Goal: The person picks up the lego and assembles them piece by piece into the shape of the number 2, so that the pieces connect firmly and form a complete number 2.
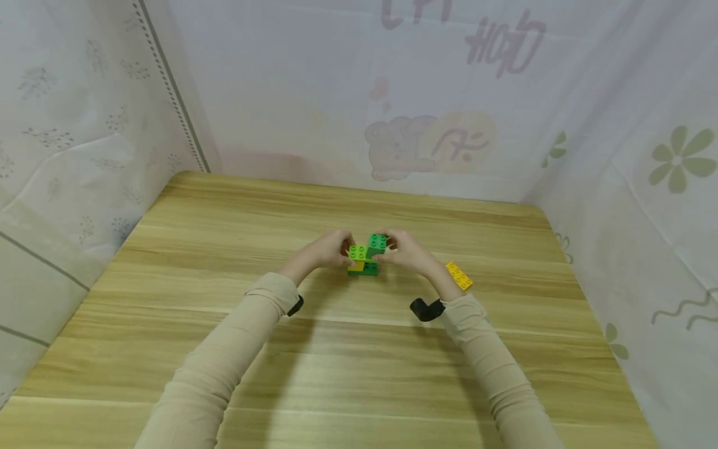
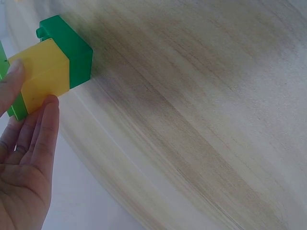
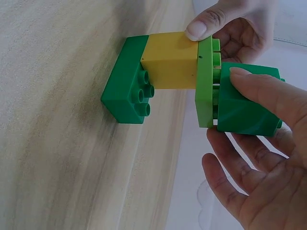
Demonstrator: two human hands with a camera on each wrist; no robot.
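Note:
A small stack of toy building bricks stands on the table. Its base is a dark green brick (image 3: pixel 120 84), with a yellow brick (image 3: pixel 168 62) on one end and a flat lime green brick (image 3: pixel 205 91) across the top, jutting past the yellow one. My left hand (image 1: pixel 331 249) pinches the yellow brick, thumb on one face and fingers on the opposite side. Between thumb and fingers my right hand (image 1: pixel 409 252) holds a second green brick (image 3: pixel 249 100) at the studs of the lime brick's jutting end, where a narrow gap shows between the two.
A loose yellow brick (image 1: pixel 459 276) lies on the wooden table (image 1: pixel 359 374), just right of my right wrist. Black wrist cameras (image 1: pixel 427 310) stick out from both cuffs. Printed cloth (image 1: pixel 314 93) hangs behind the table and along both sides.

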